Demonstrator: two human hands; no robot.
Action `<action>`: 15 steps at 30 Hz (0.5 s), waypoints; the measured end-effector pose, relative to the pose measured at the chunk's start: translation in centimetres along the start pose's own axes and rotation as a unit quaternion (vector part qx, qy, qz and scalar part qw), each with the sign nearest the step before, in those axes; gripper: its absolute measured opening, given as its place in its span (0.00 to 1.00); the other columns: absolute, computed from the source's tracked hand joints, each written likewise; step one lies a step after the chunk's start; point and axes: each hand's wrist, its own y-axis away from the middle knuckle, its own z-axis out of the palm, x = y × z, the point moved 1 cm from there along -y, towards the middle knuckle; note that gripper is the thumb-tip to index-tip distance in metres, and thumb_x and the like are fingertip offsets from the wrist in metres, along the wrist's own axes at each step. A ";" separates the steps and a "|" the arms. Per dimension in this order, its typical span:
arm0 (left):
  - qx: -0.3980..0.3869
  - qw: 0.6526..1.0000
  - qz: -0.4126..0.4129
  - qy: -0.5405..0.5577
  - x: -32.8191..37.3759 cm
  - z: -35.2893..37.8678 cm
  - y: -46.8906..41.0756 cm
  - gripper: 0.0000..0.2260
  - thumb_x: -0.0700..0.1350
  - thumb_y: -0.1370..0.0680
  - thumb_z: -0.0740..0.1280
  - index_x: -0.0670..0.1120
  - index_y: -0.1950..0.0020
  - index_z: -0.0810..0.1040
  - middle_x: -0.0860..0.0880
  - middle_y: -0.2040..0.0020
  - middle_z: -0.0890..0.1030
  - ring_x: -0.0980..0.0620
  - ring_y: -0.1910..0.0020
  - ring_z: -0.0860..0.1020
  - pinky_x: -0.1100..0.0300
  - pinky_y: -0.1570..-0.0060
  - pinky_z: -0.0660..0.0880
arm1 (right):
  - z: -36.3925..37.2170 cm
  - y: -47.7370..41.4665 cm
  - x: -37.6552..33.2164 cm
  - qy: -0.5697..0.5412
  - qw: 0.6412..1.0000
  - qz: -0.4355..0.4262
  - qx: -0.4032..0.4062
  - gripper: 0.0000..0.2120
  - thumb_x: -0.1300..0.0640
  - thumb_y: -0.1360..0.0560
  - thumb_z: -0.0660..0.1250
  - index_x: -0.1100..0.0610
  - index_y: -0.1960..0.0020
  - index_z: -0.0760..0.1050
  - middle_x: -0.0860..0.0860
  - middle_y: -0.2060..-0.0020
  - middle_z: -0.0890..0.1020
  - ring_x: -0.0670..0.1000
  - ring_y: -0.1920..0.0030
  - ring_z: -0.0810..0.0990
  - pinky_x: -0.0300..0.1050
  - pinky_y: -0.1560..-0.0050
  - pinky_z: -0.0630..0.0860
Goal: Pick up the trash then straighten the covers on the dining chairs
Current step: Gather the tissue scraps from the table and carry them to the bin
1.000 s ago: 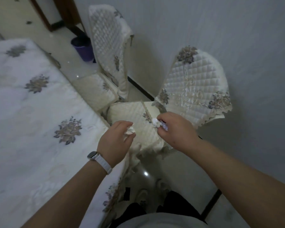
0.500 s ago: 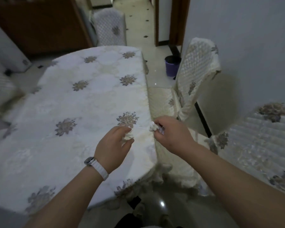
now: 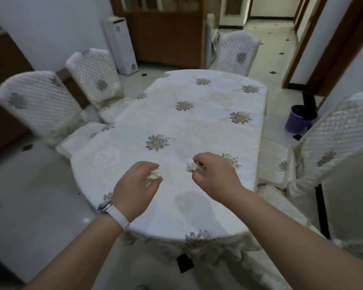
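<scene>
The oval dining surface is occupying the centre of the view, wearing a white cloth with embroidered floral medallions and a fringed hem. Five covered dining chairs are standing around it: two on the left side, one at the far end, one on the right, and a fifth showing only partly at the lower right edge. All are carrying quilted white covers with a floral motif; the near left one is blurred, so the lie of its cover cannot be judged. A white floor-standing unit is standing against the far wall beside a brown wooden partition; it is bearing a small emblem and mark, too small to read. A purple bin with a dark liner is sitting on the tiled floor by the doorway, just beyond the right-hand chair. Both forearms are reaching over the near end of the surface. The left hand, with a white-strapped watch on the wrist, is curling its fingers closed around a crumpled white paper wad. The right hand is pinching a second crumpled white wad between thumb and fingers, with a pale purple scrap showing just under the fingers. Both wads are being held just above the cloth, well apart from the bin. No legible writing is appearing anywhere in view.
</scene>
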 end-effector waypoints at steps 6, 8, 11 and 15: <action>0.036 0.998 -0.056 0.006 -8.1 -4.9 1.2 0.13 0.43 0.26 0.73 0.47 0.42 0.80 0.53 0.46 0.79 0.57 0.50 0.75 0.62 0.49 0.71 | 6.1 -3.6 -7.0 0.025 0.998 -0.047 -0.045 0.09 0.53 0.24 0.61 0.49 0.44 0.73 0.45 0.50 0.77 0.51 0.50 0.75 0.49 0.52 0.74; 0.040 0.997 -0.071 0.011 -11.3 -6.8 1.7 0.13 0.43 0.26 0.73 0.47 0.42 0.80 0.54 0.46 0.79 0.57 0.52 0.74 0.61 0.49 0.71 | 8.7 -4.9 -10.1 0.026 0.997 -0.059 -0.051 0.09 0.53 0.24 0.62 0.49 0.45 0.73 0.46 0.51 0.77 0.52 0.50 0.75 0.49 0.52 0.74; 0.050 0.994 -0.095 0.017 -16.7 -10.1 2.3 0.13 0.43 0.26 0.72 0.47 0.42 0.80 0.55 0.46 0.77 0.59 0.52 0.73 0.62 0.51 0.70 | 12.7 -6.9 -15.3 0.030 0.994 -0.085 -0.061 0.09 0.53 0.24 0.62 0.49 0.45 0.74 0.45 0.52 0.77 0.51 0.52 0.75 0.49 0.53 0.74; 0.058 0.991 -0.123 0.011 -24.1 -14.8 2.1 0.13 0.48 0.26 0.71 0.48 0.42 0.80 0.56 0.45 0.78 0.54 0.49 0.77 0.58 0.50 0.74 | 17.4 -9.8 -22.1 0.033 0.991 -0.116 -0.065 0.09 0.54 0.24 0.62 0.50 0.44 0.74 0.46 0.50 0.77 0.51 0.51 0.74 0.47 0.55 0.74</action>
